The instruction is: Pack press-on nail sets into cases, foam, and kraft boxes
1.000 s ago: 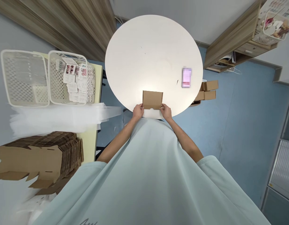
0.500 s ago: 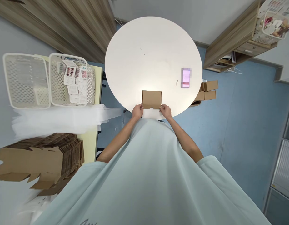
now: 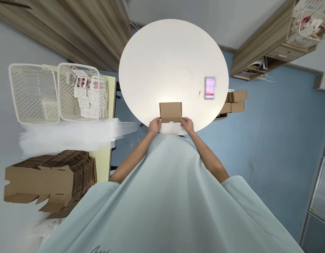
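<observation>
A small brown cardboard box [image 3: 170, 111] rests near the front edge of the round white table [image 3: 170, 49]. Its lid looks closed, with a small notch at the near edge. My left hand [image 3: 155, 125] is closed on the box's near left corner, thumb and fingers pressed together there. At the near right corner, my right hand [image 3: 188, 124] pinches the box in the same way. What the fingertips do along the box's sides is too small to make out.
A phone-like object [image 3: 210, 88], blurred, lies on the table's right. Brown boxes [image 3: 237, 101] are stacked beyond it. On the left side table stand two white baskets [image 3: 78, 92], one holding carded items, white sheets [image 3: 70, 137], and a stack of flattened cardboard [image 3: 41, 181].
The right hand has shifted slightly right at the box's corner. The left hand and box stay almost in place. The view has turned slightly.
</observation>
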`<state>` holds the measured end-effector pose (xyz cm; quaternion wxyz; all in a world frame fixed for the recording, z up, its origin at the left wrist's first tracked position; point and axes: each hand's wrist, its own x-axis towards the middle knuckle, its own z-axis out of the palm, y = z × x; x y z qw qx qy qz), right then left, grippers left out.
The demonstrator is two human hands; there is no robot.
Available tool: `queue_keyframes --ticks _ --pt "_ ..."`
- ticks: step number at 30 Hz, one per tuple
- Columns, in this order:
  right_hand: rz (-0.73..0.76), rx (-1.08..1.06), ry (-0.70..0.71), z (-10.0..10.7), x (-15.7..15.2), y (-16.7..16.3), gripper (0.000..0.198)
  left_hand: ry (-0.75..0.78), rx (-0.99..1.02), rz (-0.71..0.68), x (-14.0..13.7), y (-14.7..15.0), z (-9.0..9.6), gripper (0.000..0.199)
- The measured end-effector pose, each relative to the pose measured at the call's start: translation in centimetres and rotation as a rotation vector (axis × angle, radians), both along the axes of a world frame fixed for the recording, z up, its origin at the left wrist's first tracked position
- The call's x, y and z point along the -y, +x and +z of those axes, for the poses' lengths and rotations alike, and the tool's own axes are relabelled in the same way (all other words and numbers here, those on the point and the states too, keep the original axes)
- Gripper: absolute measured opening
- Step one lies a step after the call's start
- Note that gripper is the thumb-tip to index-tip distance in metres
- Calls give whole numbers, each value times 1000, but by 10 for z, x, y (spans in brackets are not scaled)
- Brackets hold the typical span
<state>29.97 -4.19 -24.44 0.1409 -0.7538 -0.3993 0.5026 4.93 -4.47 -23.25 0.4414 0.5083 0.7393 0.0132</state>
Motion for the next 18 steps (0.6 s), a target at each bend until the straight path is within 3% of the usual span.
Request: queue_keyframes --ticks 18 --pt "178 81 31 -1 -16 -3 33 29 -32 -9 -17 -2 -7 50"
